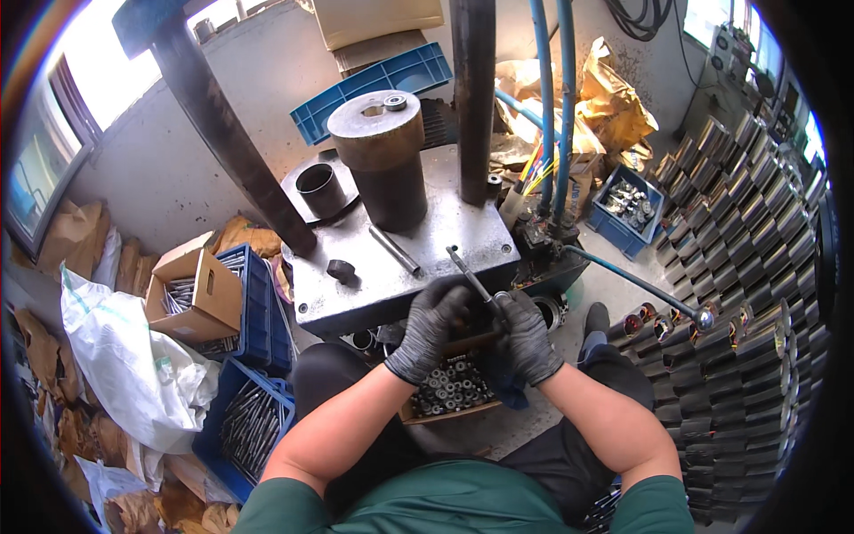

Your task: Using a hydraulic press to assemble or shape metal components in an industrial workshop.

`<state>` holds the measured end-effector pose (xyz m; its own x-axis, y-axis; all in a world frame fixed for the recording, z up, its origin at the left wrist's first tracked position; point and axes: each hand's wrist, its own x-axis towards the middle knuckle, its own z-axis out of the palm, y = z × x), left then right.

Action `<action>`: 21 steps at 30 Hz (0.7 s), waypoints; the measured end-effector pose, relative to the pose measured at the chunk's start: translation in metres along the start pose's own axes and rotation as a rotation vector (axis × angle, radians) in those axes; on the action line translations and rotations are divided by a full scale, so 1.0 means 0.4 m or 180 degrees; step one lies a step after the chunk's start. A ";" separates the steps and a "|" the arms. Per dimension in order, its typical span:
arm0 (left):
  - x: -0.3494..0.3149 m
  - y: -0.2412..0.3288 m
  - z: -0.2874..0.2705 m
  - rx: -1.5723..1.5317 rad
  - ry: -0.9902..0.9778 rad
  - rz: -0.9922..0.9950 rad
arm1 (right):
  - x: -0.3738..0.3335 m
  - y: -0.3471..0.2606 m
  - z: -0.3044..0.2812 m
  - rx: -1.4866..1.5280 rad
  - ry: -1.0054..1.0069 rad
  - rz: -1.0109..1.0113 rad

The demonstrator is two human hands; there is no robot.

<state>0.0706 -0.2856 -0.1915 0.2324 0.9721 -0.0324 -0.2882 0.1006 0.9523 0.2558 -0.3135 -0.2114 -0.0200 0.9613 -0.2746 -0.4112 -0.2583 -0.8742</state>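
Both hands wear grey gloves and meet over the front edge of the metal press table (418,258). My right hand (527,336) is closed round a slim metal shaft (470,274), which slants up and away to the left over the table. Close beside the shaft, my left hand (427,331) has its fingers curled in; they are dark, and what they hold, if anything, is hidden. Under my hands, between my knees, an open box (454,411) contains many small bearings (445,384). A dark blue cloth (509,384) hangs below my right hand.
On the table stand a thick steel cylinder (378,151) with a bearing (395,103) on top, a ring (318,189), a rod (394,249) and a small dark plug (341,271). Steel columns (473,107) rise behind. Blue crates (240,427) of shafts sit left; stacked metal tubes (729,249) fill the right.
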 end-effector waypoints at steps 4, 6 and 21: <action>-0.002 -0.086 0.030 -0.0097 -0.0297 -0.0303 | 0.020 0.014 0.014 -0.0295 -0.0032 -0.0414; -0.004 -0.078 0.037 -0.0180 -0.0220 -0.0365 | 0.016 0.018 0.020 -0.0520 0.0041 -0.0469; -0.067 -0.034 0.061 0.1252 -0.0869 -0.0724 | 0.023 -0.071 -0.066 0.0667 0.0063 -0.0318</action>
<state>0.0909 -0.3183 -0.1961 0.4972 0.8390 -0.2210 0.1556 0.1643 0.9741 0.2912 -0.2999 -0.1997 0.0472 0.9786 -0.2004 -0.5907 -0.1344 -0.7956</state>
